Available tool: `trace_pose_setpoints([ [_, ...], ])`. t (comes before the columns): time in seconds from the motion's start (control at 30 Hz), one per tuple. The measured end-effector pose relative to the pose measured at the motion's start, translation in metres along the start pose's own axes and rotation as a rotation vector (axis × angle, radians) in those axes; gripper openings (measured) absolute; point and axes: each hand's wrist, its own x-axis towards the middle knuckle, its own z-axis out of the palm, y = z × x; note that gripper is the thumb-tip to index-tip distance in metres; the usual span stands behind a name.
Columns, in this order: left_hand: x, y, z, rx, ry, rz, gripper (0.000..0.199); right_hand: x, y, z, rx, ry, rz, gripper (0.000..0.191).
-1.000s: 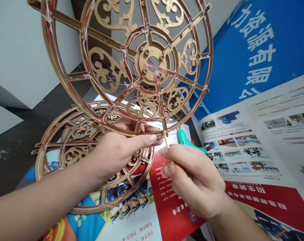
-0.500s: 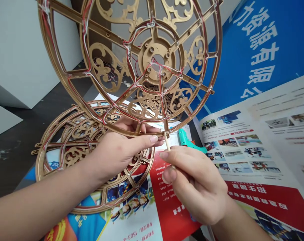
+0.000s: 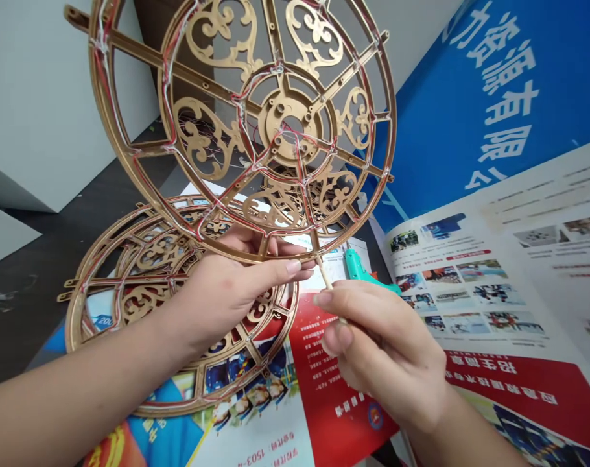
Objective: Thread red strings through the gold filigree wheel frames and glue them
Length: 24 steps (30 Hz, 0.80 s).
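Observation:
A round gold-coloured openwork frame (image 3: 289, 107), with scroll ornaments and red and white wires along its ribs, is held up and tilted in front of me. My left hand (image 3: 241, 279) grips its lower rim, thumb in front and fingers behind. My right hand (image 3: 382, 350) pinches a thin pale wooden stick (image 3: 325, 272) between thumb and forefinger. The stick's upper end meets the frame's bottom edge, near my left fingertips. Below and to the left lies another similar gold frame (image 3: 129, 408), partly hidden by my left forearm.
A teal glue gun (image 3: 358, 267) lies behind my right hand. Printed leaflets (image 3: 334, 389) cover the dark table (image 3: 27, 285). An open brochure (image 3: 513, 272) is on the right, with a blue panel (image 3: 562, 84) beyond. White box-like surfaces (image 3: 47, 84) stand at the left.
The held frame has turned and tilted, its upper right side shifting left. The stick stays at its bottom edge, leaning a little more. Both hands keep their grip.

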Motion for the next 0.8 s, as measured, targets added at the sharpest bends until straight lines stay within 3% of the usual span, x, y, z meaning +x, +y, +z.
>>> trace_pose_setpoints([
  [0.23,0.001,-0.001,-0.007,0.119,-0.069,0.055,0.015,0.010,0.014,0.004,0.016,0.075,-0.040,0.036],
  [0.5,0.001,-0.002,-0.005,0.037,-0.062,0.039,0.015,0.010,0.009,0.005,0.035,0.071,-0.033,0.039],
  [0.8,0.000,-0.002,-0.006,0.145,-0.046,0.054,0.017,0.008,0.013,0.004,-0.015,0.071,-0.027,0.043],
])
